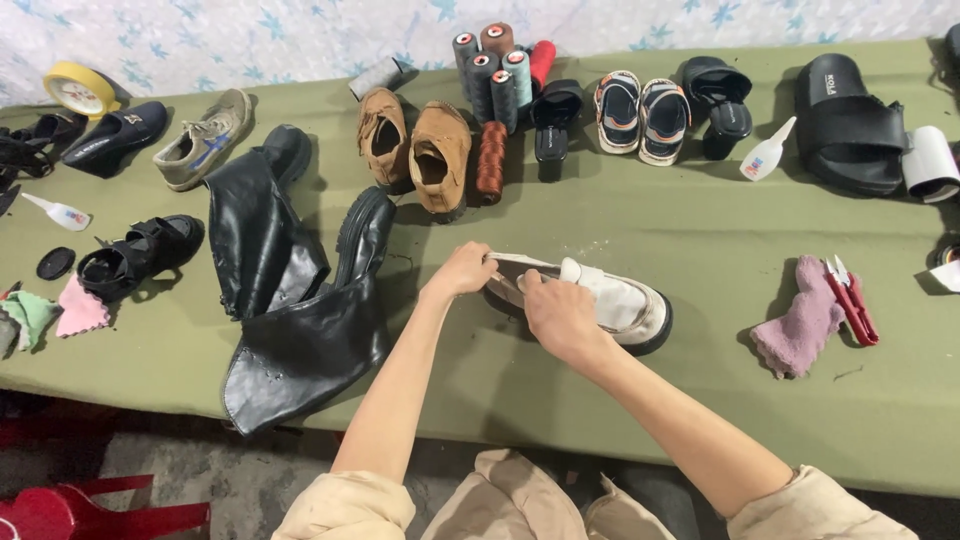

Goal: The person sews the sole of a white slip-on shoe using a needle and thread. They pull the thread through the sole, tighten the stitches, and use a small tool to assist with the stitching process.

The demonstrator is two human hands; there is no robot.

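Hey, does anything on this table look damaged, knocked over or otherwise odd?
The tall black boots lie flopped on their sides at the table's near edge, one shaft hanging slightly over it. The white shoe held by the left hand and right hand seems to have its lining or insole pulled out at the heel. Nothing looks spilled.

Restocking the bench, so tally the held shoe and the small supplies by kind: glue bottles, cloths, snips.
White shoe: 1
Glue bottles: 2
Cloths: 3
Red snips: 1
Total: 7
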